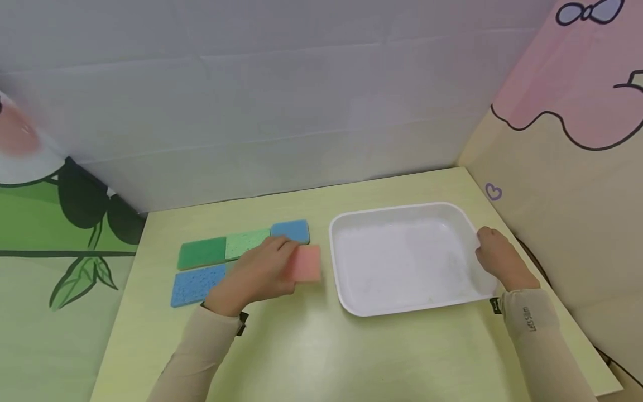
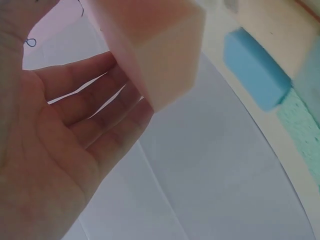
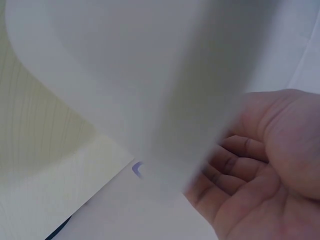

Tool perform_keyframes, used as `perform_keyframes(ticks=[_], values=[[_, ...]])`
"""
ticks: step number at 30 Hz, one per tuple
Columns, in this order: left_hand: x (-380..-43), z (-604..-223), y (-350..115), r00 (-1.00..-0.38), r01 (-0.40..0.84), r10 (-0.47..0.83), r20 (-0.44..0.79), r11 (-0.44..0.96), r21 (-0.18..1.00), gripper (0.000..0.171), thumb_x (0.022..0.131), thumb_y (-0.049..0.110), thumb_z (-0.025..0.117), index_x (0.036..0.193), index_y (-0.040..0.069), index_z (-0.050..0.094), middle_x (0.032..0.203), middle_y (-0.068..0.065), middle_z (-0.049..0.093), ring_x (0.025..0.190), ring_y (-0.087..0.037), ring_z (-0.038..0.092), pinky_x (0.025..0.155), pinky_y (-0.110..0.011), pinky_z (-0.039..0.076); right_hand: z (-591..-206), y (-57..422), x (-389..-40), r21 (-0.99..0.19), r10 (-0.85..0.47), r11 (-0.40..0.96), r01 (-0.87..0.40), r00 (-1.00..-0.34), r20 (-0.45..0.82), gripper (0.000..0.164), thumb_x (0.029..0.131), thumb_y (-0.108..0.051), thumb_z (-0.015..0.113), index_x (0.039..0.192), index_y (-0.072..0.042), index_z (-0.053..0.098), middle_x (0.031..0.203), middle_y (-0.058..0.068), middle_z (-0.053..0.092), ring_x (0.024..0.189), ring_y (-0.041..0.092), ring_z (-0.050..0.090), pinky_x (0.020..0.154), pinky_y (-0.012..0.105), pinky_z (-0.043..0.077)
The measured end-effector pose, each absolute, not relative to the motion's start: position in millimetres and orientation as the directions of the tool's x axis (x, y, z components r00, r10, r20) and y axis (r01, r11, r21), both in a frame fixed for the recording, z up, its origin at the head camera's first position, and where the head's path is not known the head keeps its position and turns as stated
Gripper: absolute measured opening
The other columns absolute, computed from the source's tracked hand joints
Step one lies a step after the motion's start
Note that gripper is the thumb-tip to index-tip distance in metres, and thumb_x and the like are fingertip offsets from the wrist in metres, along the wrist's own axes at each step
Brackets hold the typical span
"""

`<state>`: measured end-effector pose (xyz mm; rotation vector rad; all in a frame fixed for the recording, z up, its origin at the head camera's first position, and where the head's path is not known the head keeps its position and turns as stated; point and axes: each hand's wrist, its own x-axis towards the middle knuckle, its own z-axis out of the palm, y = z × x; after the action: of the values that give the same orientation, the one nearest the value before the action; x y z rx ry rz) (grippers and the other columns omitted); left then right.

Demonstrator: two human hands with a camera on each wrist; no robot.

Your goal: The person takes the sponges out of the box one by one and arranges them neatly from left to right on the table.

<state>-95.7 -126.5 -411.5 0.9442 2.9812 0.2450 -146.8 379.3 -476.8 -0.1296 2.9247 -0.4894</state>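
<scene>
My left hand (image 1: 261,272) holds a pink sponge (image 1: 307,263) between thumb and fingers, beside the left side of a white tray (image 1: 402,309). In the left wrist view the sponge (image 2: 165,55) is a thick block, with the fingers against one side. At the tray's right side, my right hand (image 1: 499,259) grips the rim. The right wrist view shows the fingers curled at the tray's edge, the thumb partly hidden. A blue sponge (image 1: 291,230) lies just behind the left hand, next to a light green sponge (image 1: 246,243).
A dark green sponge (image 1: 202,253) and a speckled blue sponge (image 1: 197,285) lie at the table's left. Another sponge is partly hidden under the left hand. Behind the pale yellow table (image 1: 351,357) hangs a grey-white cloth (image 1: 281,111), and a printed curtain (image 1: 567,223) borders the right.
</scene>
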Motion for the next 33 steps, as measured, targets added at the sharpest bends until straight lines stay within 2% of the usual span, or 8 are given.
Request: perform_keyframes(ticks=[9,14,20,24,28,33], values=[[-71.6,-420.8,-162.5,-0.88,0.468,0.476,0.009,0.861,0.201,0.072,0.074,0.028,0.08,0.133,-0.004,0.054,0.128,-0.015,0.057,0.115,-0.032,0.053,0.087,-0.044,0.052,-476.9,380.3,-146.6,-0.336,-0.118,0.94,-0.058,-0.98,-0.161,0.032,0.092,0.006,0.046,0.118,0.024,0.042,0.109,0.041,0.049,0.097,0.052,0.055,0.08,0.062,0.046],[-60.2,-427.7,-179.4,-0.904,0.417,0.428,-0.004,0.882,0.218,0.072,0.073,0.028,0.08,0.133,-0.004,0.054,0.126,-0.014,0.057,0.111,-0.031,0.054,0.084,-0.044,0.052,-477.6,381.0,-147.3,-0.332,-0.117,0.941,-0.058,-0.98,-0.16,0.03,0.092,0.006,0.046,0.116,0.023,0.043,0.106,0.039,0.05,0.094,0.05,0.056,0.078,0.06,0.046],[-50.2,-431.9,-194.5,-0.92,0.375,0.391,-0.022,0.895,0.243,0.072,0.073,0.026,0.08,0.133,-0.004,0.054,0.129,-0.015,0.056,0.116,-0.032,0.052,0.086,-0.046,0.051,-478.2,382.5,-146.6,-0.33,-0.112,0.943,-0.053,-0.98,-0.163,0.031,0.092,0.005,0.045,0.118,0.023,0.042,0.108,0.039,0.049,0.095,0.051,0.055,0.078,0.061,0.046],[-44.0,-433.7,-202.9,-0.925,0.36,0.378,-0.027,0.899,0.25,0.068,0.072,0.024,0.08,0.128,-0.004,0.057,0.124,-0.014,0.057,0.111,-0.03,0.054,0.082,-0.044,0.05,-479.4,383.3,-146.9,-0.336,-0.127,0.939,-0.069,-0.98,-0.156,0.03,0.092,0.006,0.045,0.117,0.023,0.042,0.107,0.039,0.05,0.096,0.051,0.055,0.079,0.061,0.046],[-36.7,-439.9,-213.4,-0.932,0.34,0.36,-0.031,0.904,0.258,0.063,0.071,0.023,0.081,0.124,-0.003,0.059,0.118,-0.012,0.059,0.105,-0.028,0.055,0.078,-0.043,0.05,-480.0,383.0,-147.7,-0.33,-0.155,0.938,-0.105,-0.98,-0.128,0.025,0.09,0.008,0.047,0.111,0.023,0.044,0.099,0.038,0.052,0.09,0.049,0.057,0.074,0.059,0.047],[-26.5,-449.5,-229.7,-0.948,0.29,0.314,-0.053,0.919,0.268,0.067,0.07,0.027,0.084,0.125,-0.002,0.058,0.119,-0.014,0.058,0.103,-0.029,0.055,0.076,-0.044,0.05,-480.7,382.4,-147.8,-0.322,-0.163,0.939,-0.119,-0.98,-0.112,0.025,0.089,0.009,0.047,0.109,0.024,0.044,0.096,0.037,0.052,0.088,0.049,0.057,0.073,0.059,0.047]])
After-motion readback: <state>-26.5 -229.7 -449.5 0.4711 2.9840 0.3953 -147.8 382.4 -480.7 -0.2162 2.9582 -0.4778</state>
